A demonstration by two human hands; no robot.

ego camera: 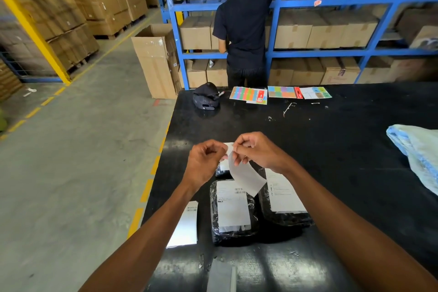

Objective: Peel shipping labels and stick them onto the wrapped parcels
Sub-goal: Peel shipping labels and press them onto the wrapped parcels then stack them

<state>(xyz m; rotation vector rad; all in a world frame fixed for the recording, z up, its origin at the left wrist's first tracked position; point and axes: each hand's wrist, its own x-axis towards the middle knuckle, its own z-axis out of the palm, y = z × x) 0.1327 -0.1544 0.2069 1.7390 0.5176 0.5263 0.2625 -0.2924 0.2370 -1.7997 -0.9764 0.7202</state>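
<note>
A white shipping label (244, 176) hangs in the air above the black table (331, 149). My left hand (205, 161) and my right hand (258, 149) both pinch its top edge, fingertips close together. Below it lie two black wrapped parcels, one in the middle (233, 232) and one to the right (285, 217), each with a white label on top. A third parcel (221, 169) is mostly hidden behind my left hand. A stack of labels (186, 227) lies at the table's left edge.
A person in a dark shirt (244, 31) stands at blue shelving (331, 2) full of cardboard boxes behind the table. Coloured sticker sheets (279, 93) and a black cap (205, 97) lie at the far edge. A pale blue bag (417, 152) lies at right. An open carton (154, 59) stands on the floor.
</note>
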